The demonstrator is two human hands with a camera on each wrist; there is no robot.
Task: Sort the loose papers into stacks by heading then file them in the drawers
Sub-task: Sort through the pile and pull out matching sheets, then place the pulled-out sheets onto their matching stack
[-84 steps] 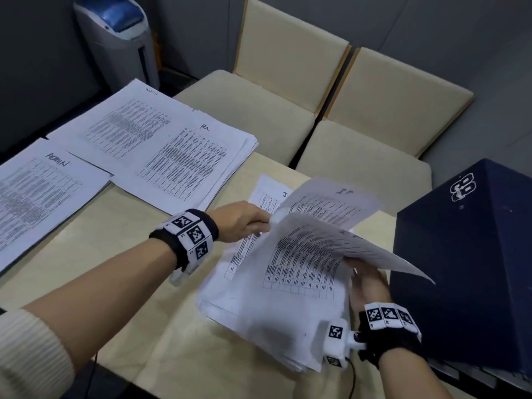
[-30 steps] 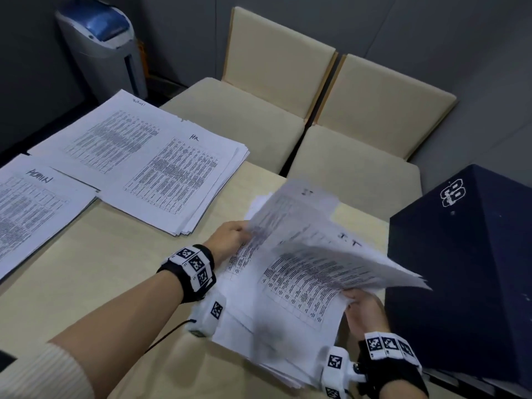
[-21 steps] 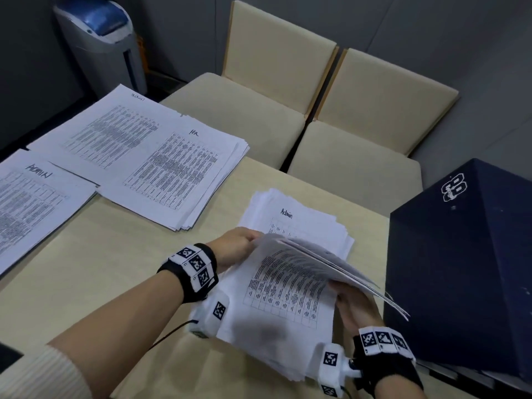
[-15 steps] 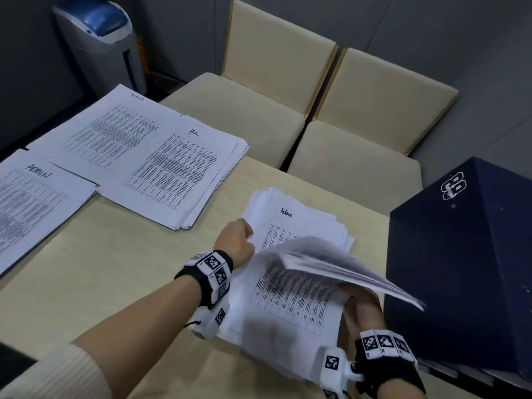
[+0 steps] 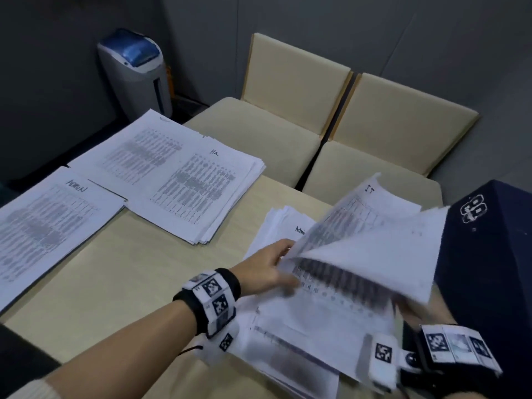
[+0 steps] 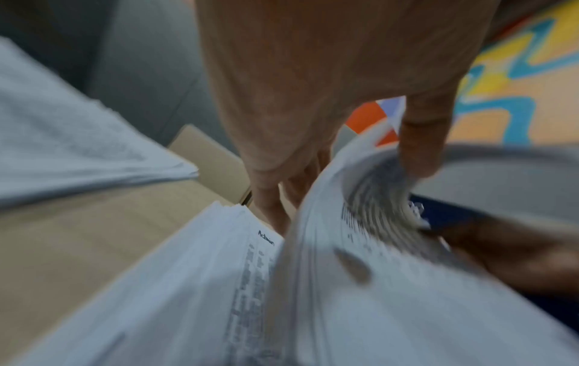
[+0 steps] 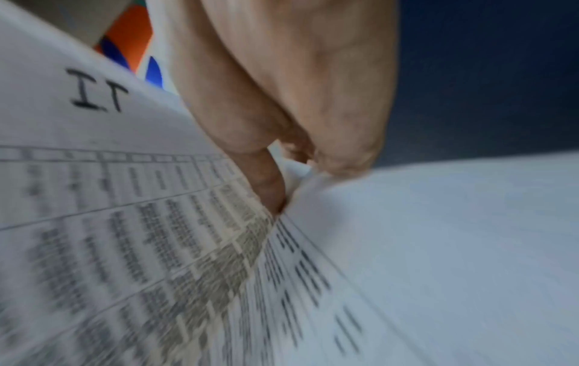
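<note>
four paper stacks [image 5: 184, 180]; two chairs [image 5: 288, 110]

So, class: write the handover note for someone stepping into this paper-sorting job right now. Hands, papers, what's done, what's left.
Left hand: pinches the raised sheets at their left edge.
Right hand: grips the lifted sheets from the right; one is headed IT.
Loose pile: on the table under both hands, unsorted; an Admin page shows at its far end.
Done: Admin stack at the left, HR stack beside it, and another stack behind whose heading is unreadable.
Left: finish sorting the pile, then file everything. The dark blue box stands to the right; no drawer is visible.
</note>
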